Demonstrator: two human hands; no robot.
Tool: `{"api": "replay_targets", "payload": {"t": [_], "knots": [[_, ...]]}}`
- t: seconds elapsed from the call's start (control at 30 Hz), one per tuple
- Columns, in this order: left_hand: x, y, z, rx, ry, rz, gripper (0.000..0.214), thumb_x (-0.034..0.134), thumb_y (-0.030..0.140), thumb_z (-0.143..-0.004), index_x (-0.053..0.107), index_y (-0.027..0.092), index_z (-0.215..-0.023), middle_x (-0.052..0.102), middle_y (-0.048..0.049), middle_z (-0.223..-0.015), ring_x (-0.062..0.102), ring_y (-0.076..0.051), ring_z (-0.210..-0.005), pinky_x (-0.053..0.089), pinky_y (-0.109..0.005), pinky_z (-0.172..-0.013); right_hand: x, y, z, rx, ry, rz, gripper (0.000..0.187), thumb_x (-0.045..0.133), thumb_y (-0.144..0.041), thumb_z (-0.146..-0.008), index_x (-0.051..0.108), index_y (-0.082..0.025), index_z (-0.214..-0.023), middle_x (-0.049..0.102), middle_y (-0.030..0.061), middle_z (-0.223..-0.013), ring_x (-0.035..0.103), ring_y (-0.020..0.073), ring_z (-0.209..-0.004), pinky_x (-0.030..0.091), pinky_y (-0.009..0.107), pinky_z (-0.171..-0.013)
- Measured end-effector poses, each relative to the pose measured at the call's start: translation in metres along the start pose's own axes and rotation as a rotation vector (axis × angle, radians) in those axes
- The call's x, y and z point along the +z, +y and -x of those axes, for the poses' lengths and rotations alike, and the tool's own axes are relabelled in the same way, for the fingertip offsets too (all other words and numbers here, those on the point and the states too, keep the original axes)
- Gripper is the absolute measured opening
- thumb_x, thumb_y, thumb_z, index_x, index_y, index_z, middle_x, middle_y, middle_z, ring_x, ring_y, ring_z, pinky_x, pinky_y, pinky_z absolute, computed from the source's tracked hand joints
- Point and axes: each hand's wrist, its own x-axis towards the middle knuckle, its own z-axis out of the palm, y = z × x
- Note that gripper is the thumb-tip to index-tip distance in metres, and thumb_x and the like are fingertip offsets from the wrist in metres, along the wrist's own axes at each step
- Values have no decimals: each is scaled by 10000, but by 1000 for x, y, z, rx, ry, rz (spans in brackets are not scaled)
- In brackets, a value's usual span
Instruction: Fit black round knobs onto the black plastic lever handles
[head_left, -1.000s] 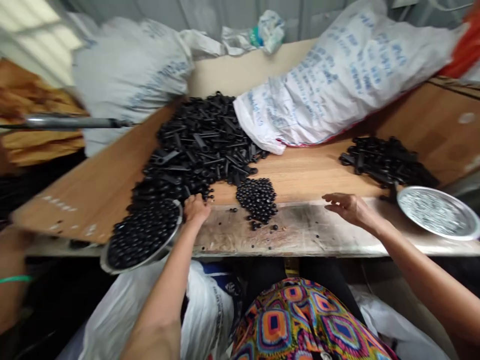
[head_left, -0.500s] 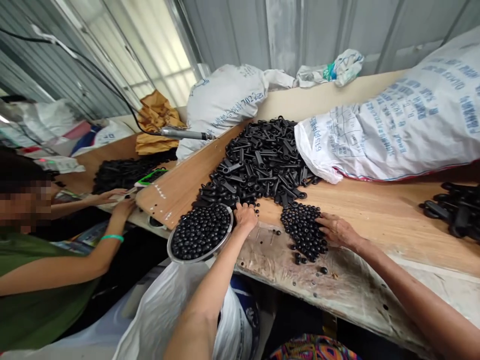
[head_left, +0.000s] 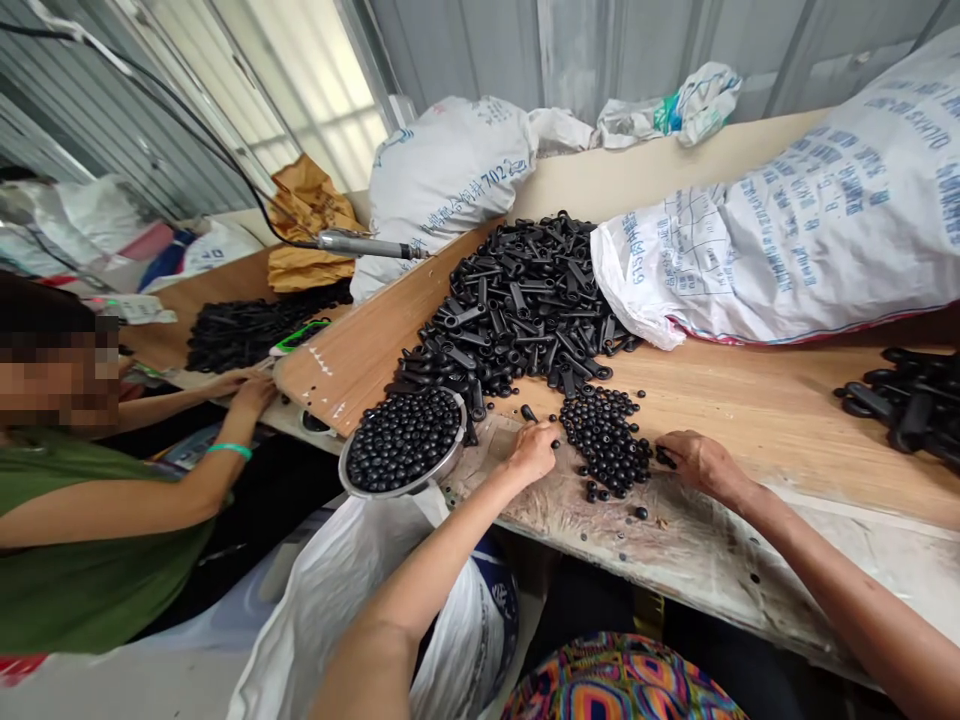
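My left hand (head_left: 534,452) is closed over the table's front part, and the end of a black plastic lever (head_left: 528,412) sticks out past its fingers. A small black ball shows by its fingertips. To the right lies a loose heap of black balls (head_left: 606,440). Beyond it, my right hand (head_left: 701,464) has its fingers curled down on a few black balls (head_left: 664,456); how firmly they are held is partly hidden. A metal bowl (head_left: 459,447) full of black balls sits at the table edge, left of my left hand. Behind it rises a big pile of black levers (head_left: 517,300).
A printed white sack (head_left: 795,230) lies at the right rear, near more black levers (head_left: 911,405). A wooden divider (head_left: 330,385) and a tool on a cable (head_left: 367,245) are at left. A co-worker (head_left: 112,500) sits beyond. An open white sack (head_left: 322,590) hangs below the bowl.
My left hand has moved right from the lever pile beside the bowl, bringing a lever toward the balls. My right hand has drawn slightly right, away from the heap, with a few balls at its fingertips.
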Motion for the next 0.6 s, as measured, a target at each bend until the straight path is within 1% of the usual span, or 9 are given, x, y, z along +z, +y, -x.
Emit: {"api": "replay_targets", "payload": {"t": [0.1,0.17,0.23,0.3,0.4,0.5,0.6], "knots": [[-4,11,9,79,-12,10,480,426,41,-682,571,222,-1103,585,-28,-1078,527,-159,-970,410,-248,-830,1,4,6,-7,-13,3,284,404,-107,-769,665,-188,-845,659,69,-809,592,187,-796,415,234,-682],[-10,12,10,92,-11,-12,504,419,32,-679,550,215,-1130,575,-46,-1077,517,-175,-972,410,-275,-835,2,6,9,-4,-16,8,274,406,-127,-784,661,-196,-853,660,70,-821,592,192,-810,418,240,-681],[-16,9,8,84,-13,-46,452,401,23,-685,592,199,-1055,581,-76,-1014,494,-211,-991,400,-327,-845,2,7,12,1,-24,25,268,397,-159,-809,658,-198,-857,661,76,-834,596,202,-810,424,254,-672],[-21,5,4,79,-23,-76,399,402,28,-692,625,201,-974,582,-91,-987,448,-246,-1054,375,-376,-875,2,8,16,15,-22,43,270,391,-190,-827,658,-204,-866,664,80,-857,603,210,-797,432,269,-662],[-24,3,-2,85,-48,-98,378,422,42,-696,628,217,-960,571,-86,-1061,370,-259,-1158,311,-417,-945,1,8,22,70,15,53,266,406,-207,-829,665,-210,-891,672,78,-876,610,211,-793,438,270,-667],[-25,3,-6,69,-85,-99,361,448,42,-679,629,212,-940,561,-83,-1118,348,-243,-1202,254,-404,-993,-2,8,32,106,21,56,277,398,-202,-836,666,-191,-903,672,79,-868,608,202,-806,429,254,-684],[-26,-1,-10,-24,-131,-88,322,514,72,-638,639,208,-901,604,-85,-1045,437,-236,-1133,285,-363,-965,-7,8,45,115,-13,54,250,419,-182,-825,662,-173,-883,663,78,-855,600,193,-824,412,238,-705]]}}
